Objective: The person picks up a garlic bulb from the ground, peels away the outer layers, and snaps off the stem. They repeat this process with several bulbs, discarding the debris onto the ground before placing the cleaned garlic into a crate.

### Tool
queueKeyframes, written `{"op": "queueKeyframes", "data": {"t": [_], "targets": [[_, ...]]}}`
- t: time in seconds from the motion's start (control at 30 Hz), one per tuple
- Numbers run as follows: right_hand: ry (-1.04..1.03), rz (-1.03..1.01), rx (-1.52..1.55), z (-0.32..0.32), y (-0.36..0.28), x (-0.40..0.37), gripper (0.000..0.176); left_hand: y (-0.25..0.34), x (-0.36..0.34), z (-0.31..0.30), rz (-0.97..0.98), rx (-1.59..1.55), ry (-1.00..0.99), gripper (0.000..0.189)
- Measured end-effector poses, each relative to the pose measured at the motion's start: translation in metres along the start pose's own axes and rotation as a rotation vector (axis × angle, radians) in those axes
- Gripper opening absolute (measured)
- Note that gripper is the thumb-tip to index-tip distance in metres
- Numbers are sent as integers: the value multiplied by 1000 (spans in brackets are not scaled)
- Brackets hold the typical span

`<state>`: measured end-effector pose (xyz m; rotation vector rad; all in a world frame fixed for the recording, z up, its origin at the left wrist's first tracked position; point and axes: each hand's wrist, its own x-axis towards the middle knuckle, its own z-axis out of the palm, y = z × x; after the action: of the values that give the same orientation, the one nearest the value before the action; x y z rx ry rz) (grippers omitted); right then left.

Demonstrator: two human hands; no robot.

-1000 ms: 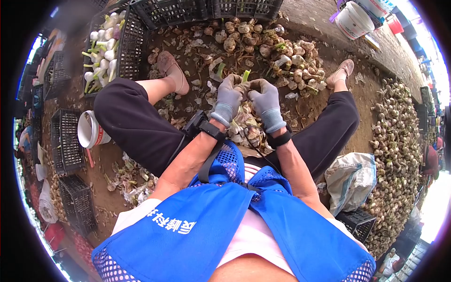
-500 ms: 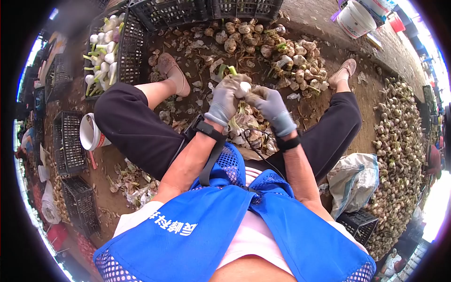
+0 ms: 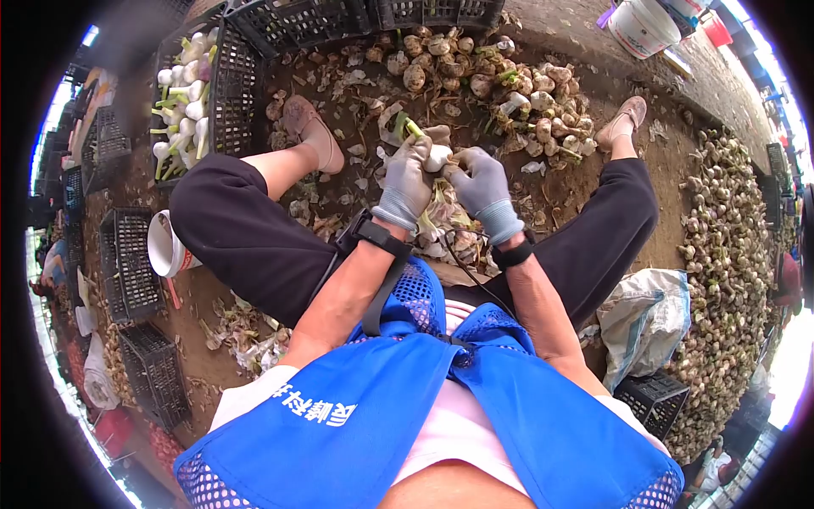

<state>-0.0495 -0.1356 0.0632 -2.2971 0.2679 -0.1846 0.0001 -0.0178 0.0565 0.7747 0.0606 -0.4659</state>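
Observation:
Between my legs, a white garlic bulb (image 3: pixel 437 159) with a green stem is in my gloved left hand (image 3: pixel 407 180), whose fingers wrap round its stem side. The stem pokes out above that hand. My gloved right hand (image 3: pixel 482 185) is closed at the right side of the bulb, thumb and fingertips pinched against its skin. What exactly lies under those fingertips is too small to make out. Below both hands, loose garlic skins (image 3: pixel 443 216) lie in a heap. Unpeeled garlic bulbs (image 3: pixel 543 106) are piled on the ground beyond my hands.
At the left, a black crate (image 3: pixel 233 106) holds several white garlic bulbs with stems. More crates (image 3: pixel 297 25) stand along the far side. A white bucket (image 3: pixel 165 242) is beside my left knee. To the right are a woven sack (image 3: pixel 646 322) and a big garlic heap (image 3: pixel 725 280).
My right hand has turned slightly and its fingers have shifted at the bulb's side. The bulb stays in my left hand, with its green stem now tilted more to the left.

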Motion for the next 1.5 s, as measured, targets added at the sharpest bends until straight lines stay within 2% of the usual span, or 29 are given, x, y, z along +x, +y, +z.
{"op": "queueKeyframes", "data": {"t": [0.07, 0.1, 0.13, 0.2, 0.27, 0.33, 0.37, 0.43, 0.47, 0.53, 0.57, 0.63, 0.73, 0.8, 0.83, 0.87, 0.9, 0.93, 0.97, 1.0, 1.07, 1.1, 1.13, 1.17, 1.23, 1.3, 1.4, 1.47, 1.5], "targets": [[-140, 243, 651, 19, 17, 5, 18, -7, 7, -16, 42, 76, 19, 21], [-110, 402, 1130, 20, 18, 6, 16, -12, 11, -27, 40, -68, 41, 18], [-366, 464, 1574, 23, 32, 12, 16, -10, 12, -29, 39, -209, 60, 14], [-418, 752, 1518, 25, 39, 3, 16, -6, 14, -26, 10, -262, 185, 11], [-451, 420, 632, 22, 24, 0, 22, -2, 11, -25, -36, -339, 67, 17], [-68, 15, -268, 17, 8, -6, 18, 0, 10, -25, -49, -339, 54, 21], [-68, 11, -271, 9, -2, -5, 18, -2, 12, -27, -21, -293, 81, 21], [252, -192, -390, -5, -22, -3, 16, 1, 10, -22, -40, -287, 71, 23], [255, -188, -392, 0, -24, -2, 16, 0, 10, -21, -44, -287, 68, 23], [-112, -83, -591, 14, -25, -1, 15, -2, 10, -23, -18, -51, 125, 24], [-349, -45, -662, 25, -13, -3, 16, -2, 17, -33, -142, -473, 225, 24], [-765, -31, -533, 41, 5, -19, 18, 9, 14, -32, -126, -526, 273, 21], [-811, -1, -404, 37, 0, -24, 42, -1, 22, -69, -184, -655, 164, 22], [-363, -99, -169, 32, 7, -12, 52, -10, 21, -69, -142, -530, 259, 18], [-359, -26, 291, 30, 4, 0, 52, 3, 11, -43, -101, -263, 228, 16], [-370, 54, 754, 31, 2, 8, 53, -32, 27, -83, -148, -121, 210, 15], [-402, 234, 900, 34, 5, 11, 51, -23, 18, -55, -89, 144, 182, 12], [-434, 433, 1041, 41, 12, 13, 51, -24, 19, -53, -60, 142, 172, 12], [-480, 576, 1454, 54, 22, 18, 43, -28, 20, -53, -33, 150, 251, 10], [-604, 942, 1549, 61, 43, 26, 29, -29, 24, -55, -15, 154, 335, 10], [-968, 540, 2088, 132, 123, 59, 11, -20, 28, -70, 59, 182, 637, 11], [-921, 421, 2131, 132, 104, 83, 10, 7, 21, -56, -117, 24, 771, 14], [-867, 307, 2167, 119, 61, 118, 9, 19, 17, -47, -132, -39, 865, 17], [-432, 485, 1656, 60, -24, 133, 26, 4, 20, -67, -112, -67, 777, 16], [-557, 183, 1541, 31, -66, 194, 45, -17, 23, -89, -206, -91, 701, 14], [-407, 4, 1358, 9, -91, 224, 41, -14, 21, -78, -243, -108, 696, 13], [-252, -5, 431, 40, -29, 265, 40, -20, 22, -77, -254, -86, 689, 13], [-373, 43, -623, 73, -12, 258, 48, -19, 19, -69, -246, -14, 684, 13], [-406, -15, -761, 93, 6, 250, 50, -17, 17, -69, -315, 1, 664, 14]]}}
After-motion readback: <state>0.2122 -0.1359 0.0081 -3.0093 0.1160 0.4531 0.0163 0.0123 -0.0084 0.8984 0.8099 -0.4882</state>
